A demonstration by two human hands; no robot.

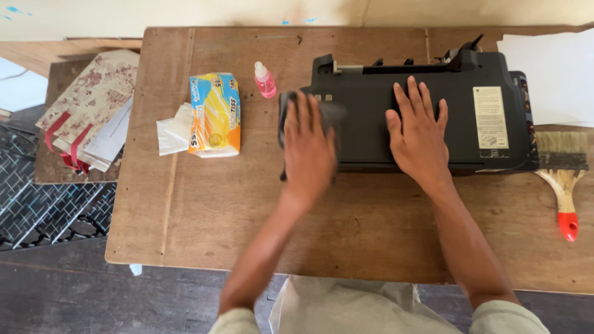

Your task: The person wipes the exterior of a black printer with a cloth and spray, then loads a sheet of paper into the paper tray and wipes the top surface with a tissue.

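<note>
A black printer (476,80) lies on a wooden table (204,204). My left hand (307,145) presses a dark cloth (331,112) against the printer's left end; the hand is blurred. My right hand (419,133) rests flat, fingers spread, on the printer's top. A small pink spray bottle (265,80) stands just left of the printer. Further left lies a yellow and blue tissue pack (214,114) with loose white tissues (173,128) beside it.
A wide paintbrush (562,176) with a red-tipped handle lies right of the printer. White paper sheets (550,74) sit at the back right. A patterned paper bag (93,105) lies on a lower surface to the left, above a metal grid (43,204).
</note>
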